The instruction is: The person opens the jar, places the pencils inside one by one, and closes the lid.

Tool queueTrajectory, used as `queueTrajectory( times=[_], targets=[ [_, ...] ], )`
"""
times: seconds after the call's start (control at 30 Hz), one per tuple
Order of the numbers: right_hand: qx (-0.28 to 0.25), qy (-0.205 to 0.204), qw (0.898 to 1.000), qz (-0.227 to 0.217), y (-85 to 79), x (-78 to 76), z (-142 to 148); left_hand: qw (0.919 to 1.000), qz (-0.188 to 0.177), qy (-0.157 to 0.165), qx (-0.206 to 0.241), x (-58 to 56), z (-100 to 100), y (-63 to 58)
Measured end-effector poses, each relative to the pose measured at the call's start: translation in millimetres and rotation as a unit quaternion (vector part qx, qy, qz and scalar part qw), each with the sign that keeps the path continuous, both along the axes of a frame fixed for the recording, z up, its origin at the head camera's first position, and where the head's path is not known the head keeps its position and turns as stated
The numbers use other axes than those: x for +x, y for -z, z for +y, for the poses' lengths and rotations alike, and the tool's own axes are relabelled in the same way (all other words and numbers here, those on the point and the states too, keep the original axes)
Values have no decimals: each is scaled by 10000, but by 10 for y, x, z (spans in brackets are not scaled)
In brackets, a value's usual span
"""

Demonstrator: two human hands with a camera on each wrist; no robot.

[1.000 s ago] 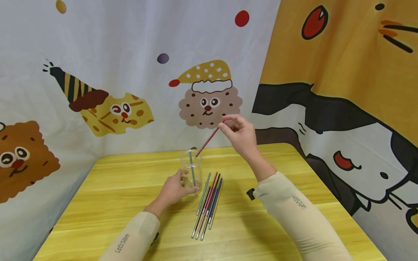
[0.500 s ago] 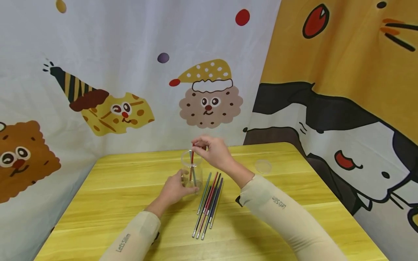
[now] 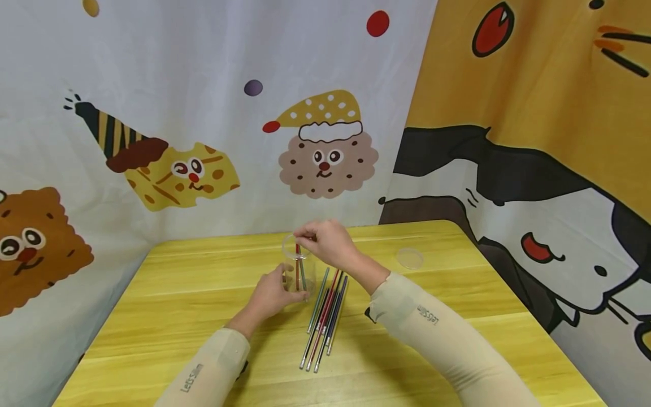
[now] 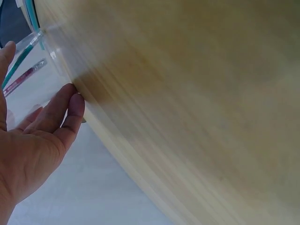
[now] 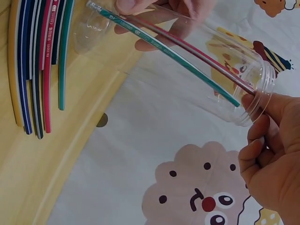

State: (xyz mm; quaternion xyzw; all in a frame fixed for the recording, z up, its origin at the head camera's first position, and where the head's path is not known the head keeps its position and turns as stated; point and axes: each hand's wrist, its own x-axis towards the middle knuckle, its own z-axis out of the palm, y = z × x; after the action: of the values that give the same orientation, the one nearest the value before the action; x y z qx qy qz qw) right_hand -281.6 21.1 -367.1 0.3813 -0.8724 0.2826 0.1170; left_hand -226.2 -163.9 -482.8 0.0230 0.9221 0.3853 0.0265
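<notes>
A clear plastic jar [image 5: 268, 96] stands on the table, and my left hand [image 3: 272, 292] holds its lower side between thumb and fingers. Inside leans a green pencil [image 5: 180, 61], eraser end down. My right hand [image 3: 330, 244] is at the jar's mouth, where thumb and fingertips pinch the upper end of a red pencil [image 5: 197, 52]. Most of that red pencil is inside the jar, its lower end near the bottom. To the jar's right lies a bundle of several pencils [image 3: 325, 325] in green, red, black and dark blue, erasers toward me.
A clear round lid [image 3: 409, 258] lies flat at the back right of the yellow wooden table [image 3: 437, 328]. Behind the table hangs a cartoon-printed curtain [image 3: 203, 68].
My right hand has carried the red pencil leftward from the jar's upper right and lowered it into the jar. The lid has come into sight. My left hand has stayed on the jar.
</notes>
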Motion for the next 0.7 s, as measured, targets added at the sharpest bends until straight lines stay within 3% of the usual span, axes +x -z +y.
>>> queueTrajectory(
  times=[0.4, 0.57, 0.7],
  targets=[
    [1037, -126, 9925, 641, -73, 27, -48, 9999, 17, 67, -94, -3, 7, -23],
    [1383, -93, 9887, 565, -86, 38, -63, 9999, -74, 51, -71, 9, 3, -21],
    [1249, -123, 9917, 292, -98, 29, -51, 10000, -72, 28, -48, 7, 0, -14]
  ],
)
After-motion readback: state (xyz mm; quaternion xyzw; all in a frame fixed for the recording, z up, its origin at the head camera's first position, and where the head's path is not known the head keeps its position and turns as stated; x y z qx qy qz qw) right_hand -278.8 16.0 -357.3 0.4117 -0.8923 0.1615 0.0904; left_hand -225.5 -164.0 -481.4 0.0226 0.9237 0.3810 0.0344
